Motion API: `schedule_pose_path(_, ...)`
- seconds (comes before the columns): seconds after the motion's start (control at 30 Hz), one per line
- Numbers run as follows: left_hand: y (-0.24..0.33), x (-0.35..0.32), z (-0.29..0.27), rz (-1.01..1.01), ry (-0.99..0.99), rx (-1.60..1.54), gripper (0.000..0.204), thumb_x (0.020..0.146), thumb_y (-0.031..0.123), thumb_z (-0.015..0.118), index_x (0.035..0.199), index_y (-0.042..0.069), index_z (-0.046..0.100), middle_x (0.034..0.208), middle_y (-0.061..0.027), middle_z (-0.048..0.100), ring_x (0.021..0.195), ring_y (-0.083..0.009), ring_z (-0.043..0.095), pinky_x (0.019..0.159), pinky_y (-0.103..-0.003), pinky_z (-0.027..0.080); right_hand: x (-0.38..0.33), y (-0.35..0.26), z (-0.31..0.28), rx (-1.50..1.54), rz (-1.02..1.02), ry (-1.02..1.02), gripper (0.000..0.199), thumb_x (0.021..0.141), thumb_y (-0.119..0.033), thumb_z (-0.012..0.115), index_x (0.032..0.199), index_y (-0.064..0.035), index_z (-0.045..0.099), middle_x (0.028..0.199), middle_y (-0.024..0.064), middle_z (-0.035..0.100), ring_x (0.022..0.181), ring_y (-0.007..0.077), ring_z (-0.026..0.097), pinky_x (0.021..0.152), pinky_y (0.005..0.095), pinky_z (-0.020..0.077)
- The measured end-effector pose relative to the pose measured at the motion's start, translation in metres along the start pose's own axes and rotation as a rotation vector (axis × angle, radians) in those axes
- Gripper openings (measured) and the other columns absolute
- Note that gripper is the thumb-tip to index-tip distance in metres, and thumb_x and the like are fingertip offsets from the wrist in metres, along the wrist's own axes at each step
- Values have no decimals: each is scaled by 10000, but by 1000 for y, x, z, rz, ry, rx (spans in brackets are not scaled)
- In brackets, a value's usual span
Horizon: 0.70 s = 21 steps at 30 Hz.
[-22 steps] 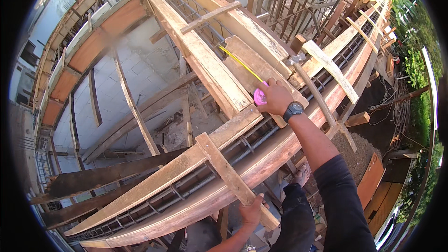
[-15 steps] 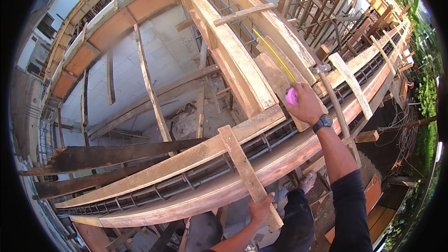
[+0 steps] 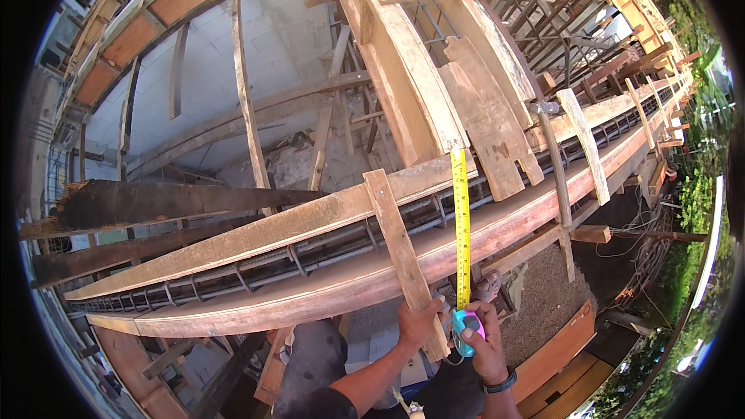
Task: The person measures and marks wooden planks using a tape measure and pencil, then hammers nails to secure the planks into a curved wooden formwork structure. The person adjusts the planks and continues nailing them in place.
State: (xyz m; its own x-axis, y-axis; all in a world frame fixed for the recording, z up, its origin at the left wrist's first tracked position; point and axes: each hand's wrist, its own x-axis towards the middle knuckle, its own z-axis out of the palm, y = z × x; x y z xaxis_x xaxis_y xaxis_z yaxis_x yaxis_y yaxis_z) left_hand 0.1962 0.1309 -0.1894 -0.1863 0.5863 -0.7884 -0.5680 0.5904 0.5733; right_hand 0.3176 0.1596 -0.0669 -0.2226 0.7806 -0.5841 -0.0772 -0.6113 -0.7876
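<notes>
My right hand (image 3: pixel 489 351), with a watch at the wrist, is closed around a teal and pink tape measure (image 3: pixel 466 324) just outside the near formwork board (image 3: pixel 326 299). Its yellow blade (image 3: pixel 462 225) is pulled out across the long formwork trough, with the far tip at the corner of an adjoining formwork board (image 3: pixel 434 120). To the left, my left hand (image 3: pixel 420 326) grips the lower end of a wooden strip (image 3: pixel 397 237), which lies across both sides of the trough. Steel rebar (image 3: pixel 295 260) runs inside the trough beneath the strip and the blade.
A loose, rough-ended board (image 3: pixel 483 120) lies over the joining trough, near a hammer (image 3: pixel 545 108). Another cross strip (image 3: pixel 583 143) spans the trough at right. Dark charred planks (image 3: pixel 186 203) and upright props stand left. Below the beam, my foot (image 3: pixel 487 285) shows beside gravelly ground (image 3: pixel 543 295).
My right hand has come down toward me with the tape measure, from over the loose board to outside the beam. The blade now crosses the trough. The left hand keeps hold of the strip.
</notes>
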Motion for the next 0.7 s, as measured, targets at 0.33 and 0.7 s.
schedule_pose_path(0.33,-8,1,3,70,9,-132,204,923,145,782,889,-14,658,772,-96,702,580,-168,671,530,-300,547,-32,37,-45,-321,118,-20,634,911,-129,747,1466,-48,451,1193,70,577,1024,130,566,862,263,507)
schedule_pose_path(0.7,1,-39,-15,159,270,188,599,1002,484,653,1252,-33,483,1149,-134,611,1036,-180,609,942,-351,493,-37,16,-17,-228,2,-99,639,938,-226,729,1459,4,439,1271,121,584,1148,182,562,1030,323,449)
